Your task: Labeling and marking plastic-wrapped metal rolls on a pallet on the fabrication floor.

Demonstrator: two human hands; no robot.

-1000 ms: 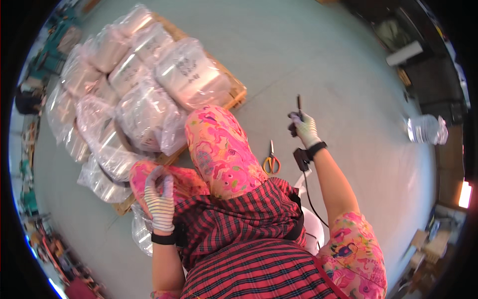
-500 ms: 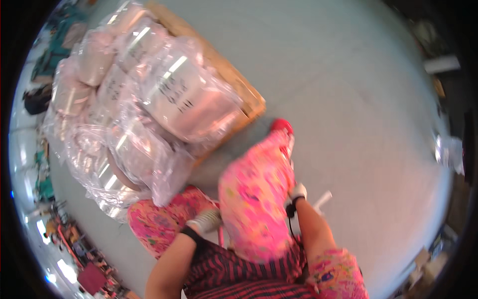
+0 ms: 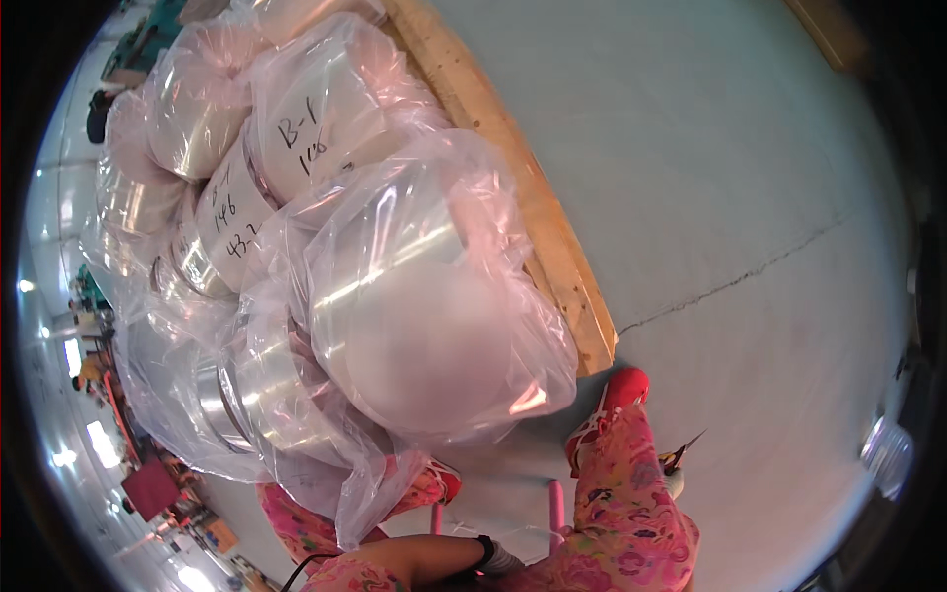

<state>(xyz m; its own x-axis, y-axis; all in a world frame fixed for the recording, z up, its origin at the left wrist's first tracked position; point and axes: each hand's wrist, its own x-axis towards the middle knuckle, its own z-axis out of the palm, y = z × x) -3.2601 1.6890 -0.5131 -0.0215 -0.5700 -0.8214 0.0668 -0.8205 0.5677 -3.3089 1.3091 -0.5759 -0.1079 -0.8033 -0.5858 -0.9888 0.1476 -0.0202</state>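
The right hand (image 3: 675,481), mostly hidden behind the pink-patterned leg (image 3: 631,503), gripped scissors (image 3: 684,452) pointing up and away. The gloved left hand (image 3: 500,560) lay low; its grip could not be told.

bagged shiny rolls (image 3: 424,316) on wooden pallet (image 3: 533,212), cracked floor (image 3: 750,178)
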